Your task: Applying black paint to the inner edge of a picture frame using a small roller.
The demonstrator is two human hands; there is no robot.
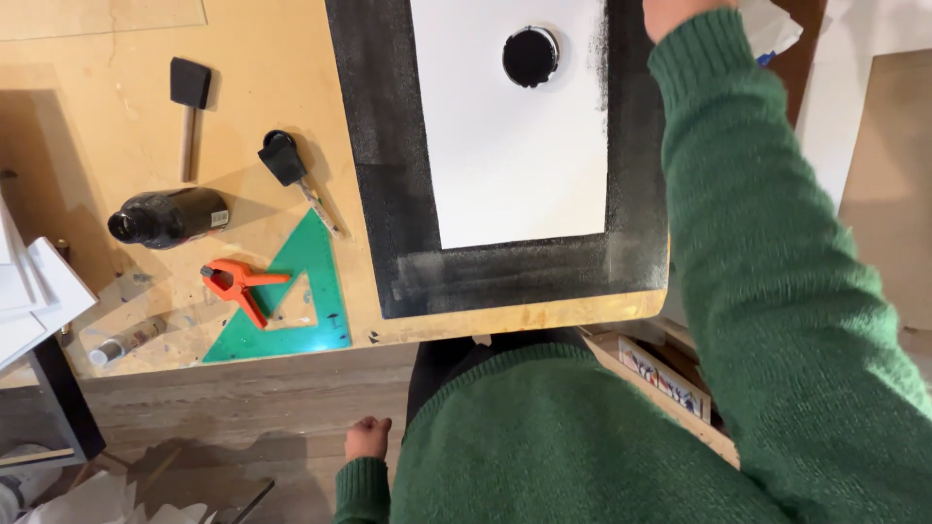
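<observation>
Head view, looking down over a plywood table (116, 116). Right hand (680, 15) is raised at the top edge of the frame, green sleeve running up to it; most of the hand is cut off, so I cannot tell whether its fingers are open or grasping, though it lies just beside something white and crumpled (772, 29), possibly a cloth or paper. Left hand (367, 437) hangs low beside the body, below the table edge, fingers curled into a loose fist, holding nothing visible. On the table: a white sheet (515, 146) framed by a black painted border (388, 194), with a round black container (530, 56) standing on the sheet near its top. Left of the border: a foam brush (188, 92), a black bottle (167, 217) lying on its side with a small pale label near its base, an orange spring clamp (238, 286) resting on a green set square (301, 301).
</observation>
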